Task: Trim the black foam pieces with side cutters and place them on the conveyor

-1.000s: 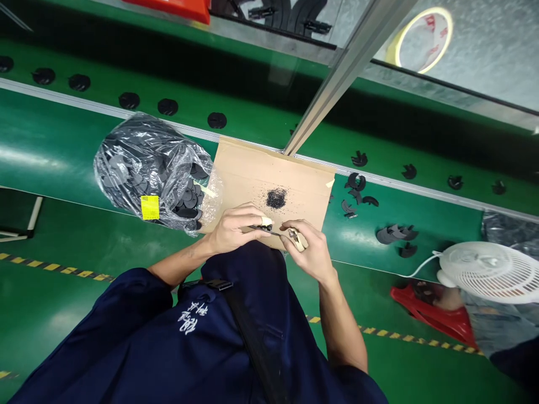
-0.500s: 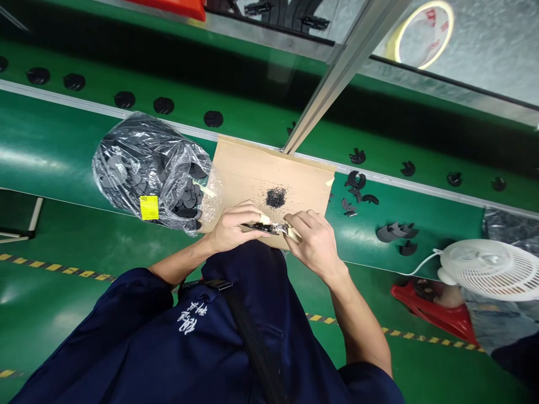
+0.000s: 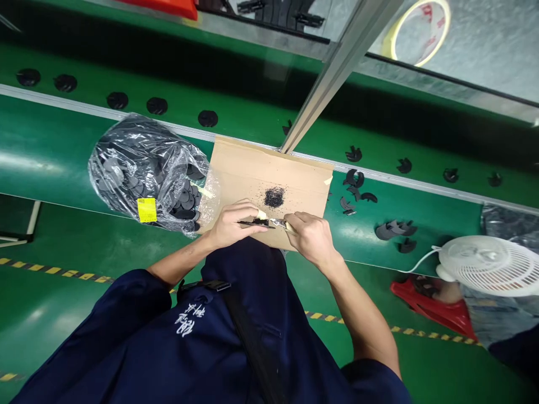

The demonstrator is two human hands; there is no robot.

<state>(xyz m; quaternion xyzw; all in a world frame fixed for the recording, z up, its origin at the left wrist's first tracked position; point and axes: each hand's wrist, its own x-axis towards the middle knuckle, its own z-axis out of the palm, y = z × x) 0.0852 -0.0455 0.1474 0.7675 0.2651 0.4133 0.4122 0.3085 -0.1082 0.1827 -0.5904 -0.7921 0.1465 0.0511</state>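
Note:
My left hand [image 3: 231,223] is closed on a flat black part [image 3: 255,223], held edge-on over the near edge of a cardboard sheet [image 3: 252,171]. My right hand [image 3: 310,238] is closed round a small pale-handled knife [image 3: 284,225] whose blade touches the part. A little heap of black shavings [image 3: 274,197] lies on the cardboard just beyond my hands. A clear plastic bag of black parts [image 3: 143,171] with a yellow label sits to the left of the cardboard.
Loose black parts [image 3: 357,188] lie on the green bench right of the cardboard, and several ride the conveyor [image 3: 156,105] behind. A metal post [image 3: 332,73] rises from the bench. A white fan [image 3: 490,265] and a red tray [image 3: 433,311] are at the right.
My right hand has rolled over and slid left along the part, and the knife blade has moved closer to my left thumb. The left hand has hardly moved.

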